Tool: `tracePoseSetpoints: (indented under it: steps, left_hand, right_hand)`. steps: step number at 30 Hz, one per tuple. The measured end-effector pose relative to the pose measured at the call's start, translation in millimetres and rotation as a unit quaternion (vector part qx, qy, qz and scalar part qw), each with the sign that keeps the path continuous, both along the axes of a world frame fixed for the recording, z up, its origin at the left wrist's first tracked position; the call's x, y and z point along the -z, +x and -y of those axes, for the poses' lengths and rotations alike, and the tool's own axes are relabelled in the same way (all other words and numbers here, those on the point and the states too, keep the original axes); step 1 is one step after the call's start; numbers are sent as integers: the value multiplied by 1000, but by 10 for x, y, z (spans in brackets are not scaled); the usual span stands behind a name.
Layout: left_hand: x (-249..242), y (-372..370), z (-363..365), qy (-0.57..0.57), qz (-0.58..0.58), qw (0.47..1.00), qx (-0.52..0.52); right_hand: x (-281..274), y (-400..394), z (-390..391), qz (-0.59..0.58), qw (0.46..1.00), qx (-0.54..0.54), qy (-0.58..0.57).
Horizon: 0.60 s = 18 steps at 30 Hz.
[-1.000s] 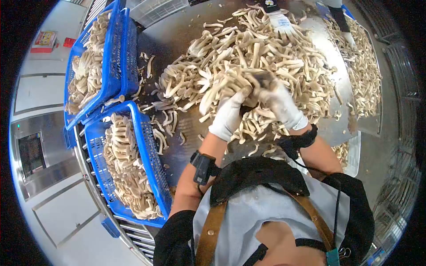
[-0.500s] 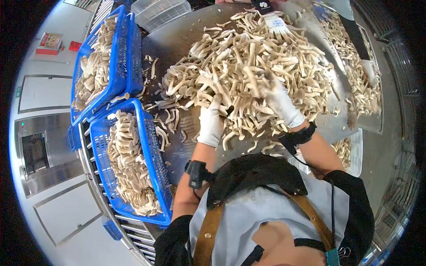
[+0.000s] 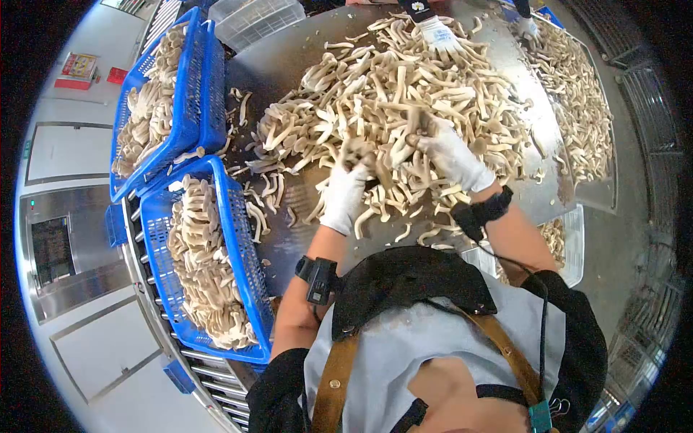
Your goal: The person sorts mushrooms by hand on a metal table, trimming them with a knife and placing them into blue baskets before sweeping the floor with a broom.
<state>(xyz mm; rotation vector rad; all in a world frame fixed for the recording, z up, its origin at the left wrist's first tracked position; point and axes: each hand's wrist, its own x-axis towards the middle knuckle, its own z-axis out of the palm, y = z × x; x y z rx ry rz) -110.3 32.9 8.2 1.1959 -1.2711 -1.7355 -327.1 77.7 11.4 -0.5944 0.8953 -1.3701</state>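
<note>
A large pile of pale, long-stemmed mushrooms (image 3: 404, 94) lies on the metal table (image 3: 317, 224). At the pile's near edge, my left hand (image 3: 347, 189), in a white glove, is closed around mushrooms whose brownish caps show at the fingertips. To its right, my right hand (image 3: 456, 155), also gloved in white, has its fingers closed on mushrooms (image 3: 420, 128) raised a little over the pile. Some loose mushrooms lie between my hands and my apron.
Blue baskets of mushrooms (image 3: 249, 289) stand at the left on a roller conveyor (image 3: 216, 382). A co-worker's gloved hand (image 3: 437, 32) touches the pile's far side; another gloved hand (image 3: 528, 29) is at the mushrooms on the right. Clear crates (image 3: 260, 22) stand behind and at the lower right (image 3: 574, 245).
My right hand has risen from the pile with mushrooms in its fingers. My left hand has turned and now holds mushrooms at its fingertips. The co-worker's arm at the right has moved back.
</note>
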Motion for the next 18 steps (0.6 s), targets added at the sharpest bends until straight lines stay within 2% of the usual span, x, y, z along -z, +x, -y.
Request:
tracePoseSetpoints:
  steps: [1,2,3,4,5,6,7,8,9,10,11,12,13,14,15,17,18]
  left_hand:
    - [9,-6,-7,-9,56,998,27]
    - [-3,-3,40,23,56,998,16]
    - [85,34,148,64,74,993,-74]
    - [145,61,216,49,-3,994,-97]
    - [187,96,238,39,-78,989,-118]
    - [138,143,209,90,-10,994,-65]
    - [127,129,151,55,-5,998,-6]
    - [162,121,125,-18,76,997,12]
    - [179,61,151,-96,151,984,23]
    - [223,-35,156,-118,27,992,44]
    - [134,-74,131,-157,43,984,69]
    - [-108,-123,84,-67,17,995,76]
    - [-283,-188,98,15,-13,997,79]
    - [-259,-224,123,37,-53,997,33]
    - [-390,-196,131,33,-1,999,-11]
    - [-218,-128,218,81,-164,981,-61]
    - [-174,-90,228,111,-184,974,-71]
  right_hand:
    - [242,-136,66,-206,978,31,-26]
    - [484,-272,132,-408,910,72,-22]
    - [407,-361,186,-523,848,71,-50]
    - [-335,-212,100,-317,947,55,18]
    - [-191,-282,179,-368,927,74,-26]
    - [-120,-343,226,-536,844,21,-16]
    - [-53,-374,223,-681,731,-32,-6]
    - [-224,-315,247,-516,855,-50,37]
    - [-395,-253,267,-335,937,-41,95]
    - [-362,-166,355,-265,963,-36,38]
    - [-280,-45,326,-186,982,-31,-6]
    - [-243,18,367,-233,966,-93,-60]
    - [-151,34,391,-340,933,-99,-60]
    - [-220,61,395,-262,961,-89,-28]
    - [-298,103,372,-180,981,-77,6]
    - [-300,35,312,-112,992,-40,30]
    - [-271,5,287,-97,994,-11,40]
